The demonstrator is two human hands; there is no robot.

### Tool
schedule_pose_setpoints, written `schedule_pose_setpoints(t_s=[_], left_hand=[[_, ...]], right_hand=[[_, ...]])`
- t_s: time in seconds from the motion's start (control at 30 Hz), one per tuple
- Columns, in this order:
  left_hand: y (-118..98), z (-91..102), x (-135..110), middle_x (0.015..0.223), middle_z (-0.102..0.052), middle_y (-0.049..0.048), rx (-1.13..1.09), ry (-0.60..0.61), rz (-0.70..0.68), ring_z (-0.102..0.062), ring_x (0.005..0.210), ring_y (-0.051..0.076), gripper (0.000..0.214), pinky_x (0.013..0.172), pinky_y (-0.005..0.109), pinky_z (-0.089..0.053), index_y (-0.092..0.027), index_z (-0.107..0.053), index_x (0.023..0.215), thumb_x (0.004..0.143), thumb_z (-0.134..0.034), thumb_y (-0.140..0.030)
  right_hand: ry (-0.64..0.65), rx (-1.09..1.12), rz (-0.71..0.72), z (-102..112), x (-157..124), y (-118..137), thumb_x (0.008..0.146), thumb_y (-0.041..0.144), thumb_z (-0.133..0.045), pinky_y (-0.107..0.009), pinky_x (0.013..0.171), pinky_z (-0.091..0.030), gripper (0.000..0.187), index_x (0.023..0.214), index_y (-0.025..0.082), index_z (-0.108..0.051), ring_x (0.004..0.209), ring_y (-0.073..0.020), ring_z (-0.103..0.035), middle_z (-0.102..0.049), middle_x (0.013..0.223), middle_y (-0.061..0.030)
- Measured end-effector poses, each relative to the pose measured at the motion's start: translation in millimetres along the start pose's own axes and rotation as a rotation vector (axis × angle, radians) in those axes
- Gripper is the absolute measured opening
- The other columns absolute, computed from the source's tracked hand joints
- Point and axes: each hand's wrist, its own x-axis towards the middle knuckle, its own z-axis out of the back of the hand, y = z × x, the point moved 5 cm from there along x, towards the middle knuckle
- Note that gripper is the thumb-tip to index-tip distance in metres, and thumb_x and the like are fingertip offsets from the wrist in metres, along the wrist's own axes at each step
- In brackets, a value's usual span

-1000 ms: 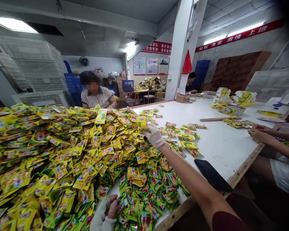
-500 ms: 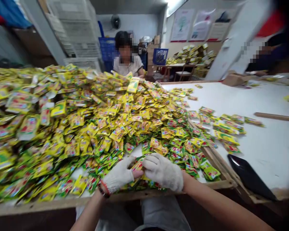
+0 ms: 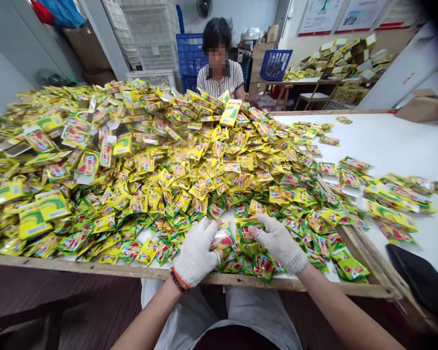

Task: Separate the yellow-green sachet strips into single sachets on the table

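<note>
A huge heap of small yellow and green sachets [image 3: 175,160] covers the white table [image 3: 397,146] in front of me. Both my hands wear white knit gloves. My left hand [image 3: 198,253] is closed on a green sachet [image 3: 223,237] near the table's front edge. My right hand [image 3: 279,241] pinches another green sachet [image 3: 248,228] just to the right of it. The two hands are close together, above loose green sachets at the wooden rim [image 3: 131,271].
A person in a striped shirt [image 3: 221,78] sits across the heap. Behind stand white crates [image 3: 149,29] and blue baskets [image 3: 275,63]. More sachets [image 3: 386,199] lie spread at the right, and a black flat object [image 3: 419,277] rests near the right front corner.
My view has tilted down and shifted. One second ago my right hand reached far out over the heap; it has come back to the front edge, and both hands now hold sachets slightly further apart.
</note>
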Motion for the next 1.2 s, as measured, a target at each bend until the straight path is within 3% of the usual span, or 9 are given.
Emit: schedule_pose_setpoints(t_s=[0.13, 0.27, 0.43, 0.53, 0.67, 0.8, 0.93, 1.07, 1.2], left_hand=[[-7.8, -2.1, -2.2, 0.119, -0.050, 0.0083, -0.074, 0.030, -0.088, -0.048, 0.110, 0.025, 0.062, 0.094, 0.038, -0.043, -0.022, -0.046, 0.129, 0.069, -0.061, -0.020], [-13.8, -6.0, -4.4, 0.125, -0.050, 0.0100, -0.116, 0.000, -0.133, -0.048, 0.115, 0.027, 0.060, 0.099, 0.039, -0.042, -0.021, -0.048, 0.128, 0.069, -0.061, -0.018], [-6.5, -20.6, -10.2, 0.131, -0.049, 0.0115, -0.234, -0.070, -0.085, -0.045, 0.123, 0.027, 0.066, 0.105, 0.040, -0.039, -0.021, -0.043, 0.133, 0.071, -0.063, -0.025], [-2.3, -22.5, -11.5, 0.132, -0.049, 0.0125, -0.283, -0.044, -0.092, -0.045, 0.124, 0.028, 0.065, 0.107, 0.041, -0.037, -0.019, -0.045, 0.132, 0.070, -0.063, -0.025], [-4.6, -19.3, -7.5, 0.118, -0.057, 0.0087, -0.361, 0.087, -0.125, -0.054, 0.109, 0.024, 0.056, 0.099, 0.037, -0.044, -0.020, -0.052, 0.123, 0.069, -0.065, -0.025], [-4.7, -21.0, -6.3, 0.126, -0.053, 0.0102, -0.346, 0.021, -0.104, -0.050, 0.117, 0.026, 0.062, 0.102, 0.039, -0.041, -0.020, -0.047, 0.130, 0.070, -0.065, -0.024], [-5.3, -24.6, -9.5, 0.134, -0.045, 0.0127, -0.209, -0.089, -0.136, -0.043, 0.124, 0.028, 0.069, 0.105, 0.043, -0.038, -0.020, -0.038, 0.138, 0.073, -0.061, -0.021], [-12.5, -24.9, -9.1, 0.129, -0.048, 0.0133, -0.192, -0.069, -0.220, -0.046, 0.121, 0.027, 0.068, 0.102, 0.042, -0.041, -0.019, -0.038, 0.138, 0.074, -0.060, -0.020], [-14.6, -24.1, -8.3, 0.130, -0.047, 0.0131, -0.223, -0.078, -0.212, -0.045, 0.121, 0.026, 0.066, 0.103, 0.040, -0.040, -0.018, -0.039, 0.137, 0.074, -0.059, -0.019]], right_hand=[[0.096, -0.095, 0.011, -3.3, 9.0, 2.3, 0.080, 0.040, -0.057, -0.036, 0.083, -0.048, 0.035, 0.102, 0.014, -0.068, 0.094, -0.0255, -0.063, -0.070, 0.100, -0.0109], [0.201, -0.164, 0.046, -11.0, 12.5, 11.2, 0.082, 0.035, -0.057, -0.031, 0.076, -0.048, 0.025, 0.093, 0.016, -0.068, 0.083, -0.0219, -0.064, -0.070, 0.089, -0.0072], [-0.034, -0.282, 0.215, -21.4, 4.4, 18.2, 0.086, 0.024, -0.052, -0.030, 0.076, -0.046, 0.016, 0.091, 0.016, -0.065, 0.082, -0.0201, -0.061, -0.067, 0.087, -0.0079], [-0.023, -0.328, 0.344, -25.6, -0.7, 15.3, 0.088, 0.024, -0.052, -0.029, 0.073, -0.046, 0.014, 0.089, 0.017, -0.063, 0.078, -0.0192, -0.060, -0.066, 0.083, -0.0073], [-0.016, -0.450, 0.462, -23.3, -3.9, 17.2, 0.088, 0.021, -0.050, -0.029, 0.072, -0.045, 0.014, 0.091, 0.016, -0.064, 0.078, -0.0197, -0.060, -0.065, 0.082, -0.0088], [-0.043, -0.398, 0.307, -17.9, -3.4, 18.8, 0.088, 0.027, -0.051, -0.030, 0.068, -0.044, 0.016, 0.087, 0.016, -0.063, 0.073, -0.0194, -0.058, -0.064, 0.080, -0.0080], [0.143, -0.122, 0.063, -14.4, -3.1, 9.1, 0.087, 0.033, -0.051, -0.025, 0.055, -0.039, 0.018, 0.093, 0.019, -0.060, 0.059, -0.0143, -0.051, -0.060, 0.068, 0.0002], [0.040, -0.105, 0.076, -8.7, -5.4, 7.6, 0.085, 0.035, -0.053, -0.024, 0.054, -0.036, 0.021, 0.071, 0.020, -0.054, 0.058, -0.0129, -0.045, -0.052, 0.062, 0.0022], [0.069, -0.027, 0.061, -15.3, -7.3, 7.6, 0.084, 0.032, -0.052, -0.026, 0.060, -0.041, 0.017, 0.075, 0.019, -0.059, 0.063, -0.0146, -0.052, -0.058, 0.067, 0.0000]])
